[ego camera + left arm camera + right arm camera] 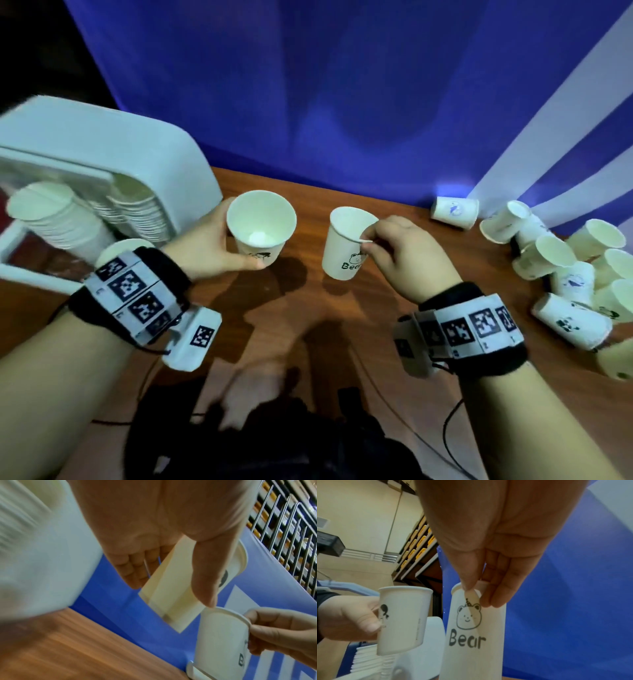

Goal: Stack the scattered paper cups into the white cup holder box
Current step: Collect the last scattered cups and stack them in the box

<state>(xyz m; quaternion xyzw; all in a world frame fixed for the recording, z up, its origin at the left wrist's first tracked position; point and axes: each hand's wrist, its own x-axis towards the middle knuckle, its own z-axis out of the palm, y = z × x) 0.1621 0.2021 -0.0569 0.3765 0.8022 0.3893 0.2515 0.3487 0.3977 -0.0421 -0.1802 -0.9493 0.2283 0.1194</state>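
My left hand grips a white paper cup around its side, mouth up, above the wooden table. My right hand pinches the rim of a second cup printed "Bear", held a little to the right of the first. The right wrist view shows the Bear cup pinched at its rim, with the left hand's cup beside it. The white cup holder box stands at the far left with stacked cups lying in it. In the left wrist view my thumb lies on the cup.
Several loose paper cups lie in a heap at the table's right edge, and one cup lies on its side by the blue backdrop. A black bag and cables sit at the near edge.
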